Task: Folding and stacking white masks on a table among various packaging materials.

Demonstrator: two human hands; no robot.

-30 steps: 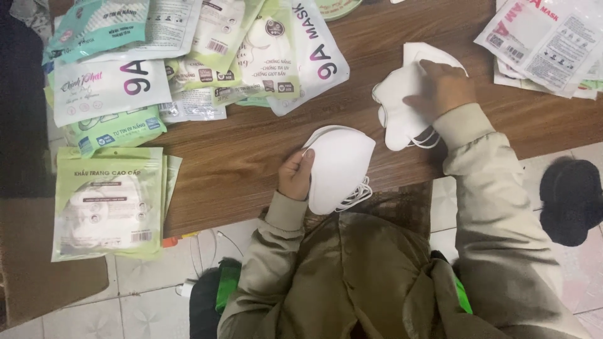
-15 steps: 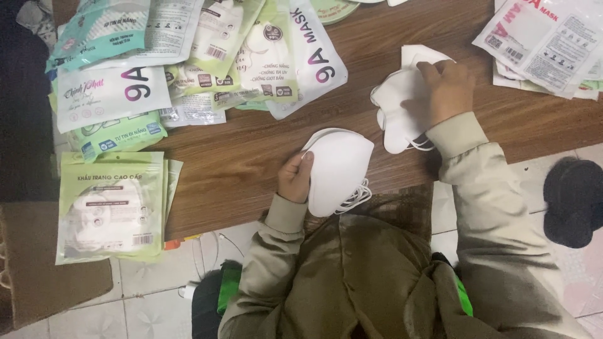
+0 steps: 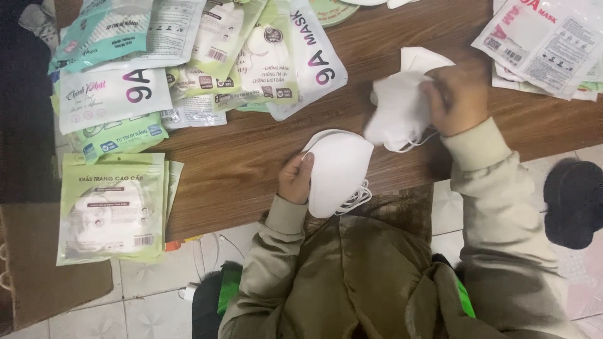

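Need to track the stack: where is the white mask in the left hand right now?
Head view, centre: the folded white mask is held by the left hand over the wooden table's near edge.

The person wears an olive-khaki jacket (image 3: 370,276) with ribbed cuffs on both sleeves; bright green fabric (image 3: 229,289) shows at seven o'clock.

My left hand (image 3: 295,179) grips a folded white mask (image 3: 339,169) at the table (image 3: 251,163) edge. My right hand (image 3: 458,97) clutches another, blurred mask (image 3: 399,110) beside packets (image 3: 188,56).
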